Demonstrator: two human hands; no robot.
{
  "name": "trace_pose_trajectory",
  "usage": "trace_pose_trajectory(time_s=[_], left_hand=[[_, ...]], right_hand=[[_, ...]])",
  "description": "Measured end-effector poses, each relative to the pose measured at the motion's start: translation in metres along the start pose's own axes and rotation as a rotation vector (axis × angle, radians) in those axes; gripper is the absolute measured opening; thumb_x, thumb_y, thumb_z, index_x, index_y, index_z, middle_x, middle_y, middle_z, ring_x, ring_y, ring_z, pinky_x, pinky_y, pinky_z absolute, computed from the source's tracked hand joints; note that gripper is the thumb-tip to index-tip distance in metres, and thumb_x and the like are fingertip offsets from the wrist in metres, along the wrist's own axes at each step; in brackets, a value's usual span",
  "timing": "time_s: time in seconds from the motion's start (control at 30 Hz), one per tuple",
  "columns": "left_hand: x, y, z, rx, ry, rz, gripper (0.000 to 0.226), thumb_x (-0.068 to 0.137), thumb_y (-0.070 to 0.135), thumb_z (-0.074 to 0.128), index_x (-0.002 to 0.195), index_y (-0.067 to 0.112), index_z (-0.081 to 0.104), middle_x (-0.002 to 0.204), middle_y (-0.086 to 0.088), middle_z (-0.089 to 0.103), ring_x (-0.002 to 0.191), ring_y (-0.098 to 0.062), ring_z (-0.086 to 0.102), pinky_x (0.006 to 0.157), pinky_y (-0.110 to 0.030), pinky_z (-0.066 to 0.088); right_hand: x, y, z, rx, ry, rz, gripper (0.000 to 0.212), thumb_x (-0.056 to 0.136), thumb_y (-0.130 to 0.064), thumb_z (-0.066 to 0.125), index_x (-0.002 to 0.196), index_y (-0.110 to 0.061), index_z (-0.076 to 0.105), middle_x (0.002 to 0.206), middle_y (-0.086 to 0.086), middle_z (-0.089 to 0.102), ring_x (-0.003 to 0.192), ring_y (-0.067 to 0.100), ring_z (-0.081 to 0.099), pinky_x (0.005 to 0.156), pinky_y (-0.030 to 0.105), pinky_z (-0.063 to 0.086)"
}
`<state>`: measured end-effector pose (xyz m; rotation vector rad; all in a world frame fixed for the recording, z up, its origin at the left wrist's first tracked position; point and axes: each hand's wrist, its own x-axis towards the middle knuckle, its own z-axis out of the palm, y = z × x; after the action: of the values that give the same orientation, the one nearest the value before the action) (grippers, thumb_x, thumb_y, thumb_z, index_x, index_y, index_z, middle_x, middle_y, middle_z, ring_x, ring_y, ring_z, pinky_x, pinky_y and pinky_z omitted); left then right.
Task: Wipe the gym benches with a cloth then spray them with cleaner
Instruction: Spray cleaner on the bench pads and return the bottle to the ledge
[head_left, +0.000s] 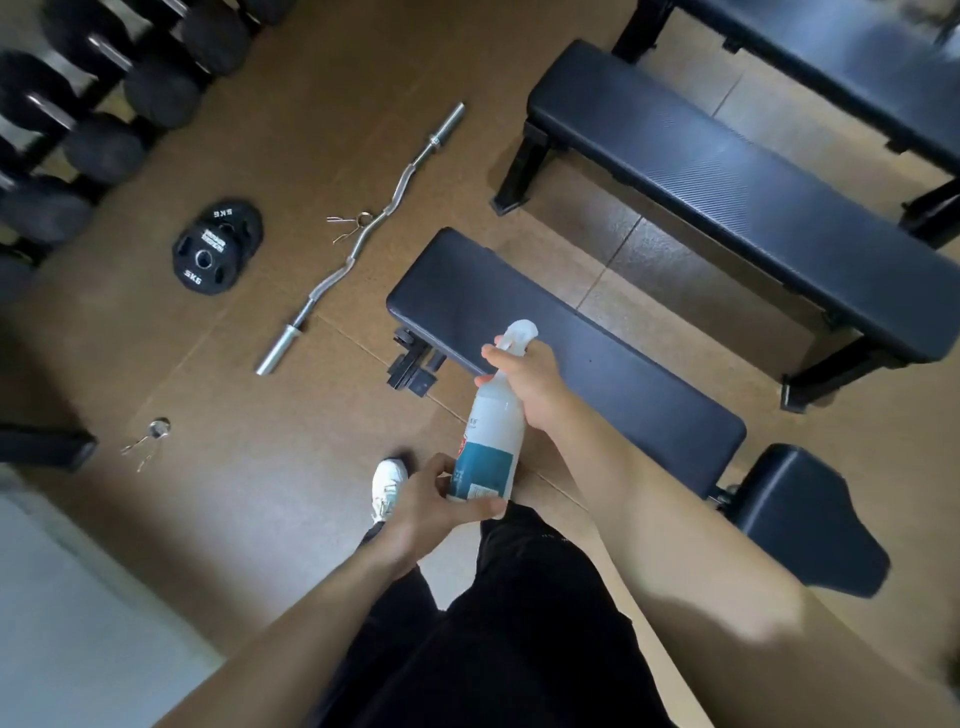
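Now | spray bottle tilted, nozzle end over near bench | right grip clasps neck | left grip clasps base

The left forearm comes in from 7 o'clock, bare, and runs up toward 1 o'clock. The left hand cups the base of a spray bottle, fingers curled round it. The right forearm, also bare, enters from 4 o'clock and reaches toward 11 o'clock. The right hand, back upward, grips the bottle's neck just under the spray head, its fingertips showing at the hand's 9 o'clock side.
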<state>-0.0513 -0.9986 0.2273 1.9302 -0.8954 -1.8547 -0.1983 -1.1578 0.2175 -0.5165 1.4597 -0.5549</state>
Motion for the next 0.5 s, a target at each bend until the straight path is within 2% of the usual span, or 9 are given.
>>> trace_pose_trajectory(time_s=[0.07, 0.13, 0.2, 0.27, 0.33, 0.43, 0.5], left_hand=[[0.002, 0.0, -0.007, -0.001, -0.035, 0.003, 0.072, 0.053, 0.046, 0.096, 0.11, 0.02, 0.061, 0.099, 0.004, 0.074, 0.093, -0.018, 0.073, 0.087, -0.04, 0.061], [0.005, -0.001, -0.018, 0.025, -0.073, 0.019, 0.08, 0.05, 0.049, 0.095, 0.116, 0.023, 0.059, 0.106, 0.001, 0.073, 0.097, -0.017, 0.073, 0.09, -0.04, 0.061], [0.007, -0.003, -0.031, 0.063, -0.11, 0.027, 0.082, 0.047, 0.051, 0.095, 0.116, 0.025, 0.059, 0.107, 0.001, 0.073, 0.097, -0.016, 0.073, 0.09, -0.038, 0.061], [0.009, -0.004, -0.043, 0.102, -0.162, 0.031, 0.08, 0.047, 0.053, 0.094, 0.114, 0.026, 0.06, 0.107, 0.002, 0.074, 0.096, -0.016, 0.072, 0.088, -0.033, 0.06], [0.01, -0.001, -0.05, 0.131, -0.248, 0.043, 0.074, 0.053, 0.051, 0.092, 0.115, 0.027, 0.061, 0.108, 0.003, 0.072, 0.097, -0.014, 0.071, 0.084, -0.03, 0.056], [0.008, 0.003, -0.052, 0.166, -0.385, 0.105, 0.059, 0.066, 0.037, 0.092, 0.116, 0.025, 0.065, 0.107, 0.002, 0.074, 0.099, -0.016, 0.072, 0.091, -0.034, 0.057], [0.006, 0.004, -0.051, 0.209, -0.421, 0.107, 0.056, 0.067, 0.034, 0.093, 0.113, 0.023, 0.065, 0.104, 0.004, 0.073, 0.097, -0.014, 0.071, 0.089, -0.031, 0.055]], right_hand=[[0.001, 0.0, 0.008, -0.036, 0.027, -0.001, 0.026, 0.093, -0.023, 0.072, 0.115, -0.013, 0.063, 0.111, 0.008, 0.07, 0.065, 0.016, 0.075, 0.056, 0.026, 0.058], [0.0, 0.003, 0.013, -0.057, 0.091, 0.007, 0.015, 0.093, -0.03, 0.069, 0.098, -0.018, 0.061, 0.097, 0.006, 0.07, 0.069, 0.017, 0.075, 0.068, 0.035, 0.061], [-0.004, 0.008, 0.017, 0.021, 0.157, 0.036, 0.015, 0.093, -0.027, 0.069, 0.09, -0.018, 0.057, 0.086, 0.007, 0.066, 0.068, 0.021, 0.073, 0.078, 0.044, 0.061], [-0.013, 0.012, 0.019, 0.135, 0.222, 0.049, 0.014, 0.093, -0.016, 0.07, 0.089, -0.013, 0.057, 0.082, 0.009, 0.064, 0.065, 0.027, 0.07, 0.071, 0.042, 0.06], [-0.023, 0.016, 0.018, 0.21, 0.285, 0.03, 0.015, 0.09, -0.006, 0.072, 0.094, -0.01, 0.058, 0.09, 0.009, 0.066, 0.065, 0.032, 0.07, 0.061, 0.035, 0.058], [-0.039, 0.024, 0.01, 0.262, 0.382, 0.009, 0.017, 0.09, -0.005, 0.072, 0.1, -0.008, 0.059, 0.095, 0.01, 0.066, 0.058, 0.027, 0.071, 0.063, 0.036, 0.058], [-0.052, 0.032, 0.001, 0.292, 0.47, 0.014, 0.013, 0.092, -0.008, 0.069, 0.095, -0.006, 0.057, 0.083, 0.012, 0.065, 0.052, 0.022, 0.07, 0.064, 0.038, 0.056]])
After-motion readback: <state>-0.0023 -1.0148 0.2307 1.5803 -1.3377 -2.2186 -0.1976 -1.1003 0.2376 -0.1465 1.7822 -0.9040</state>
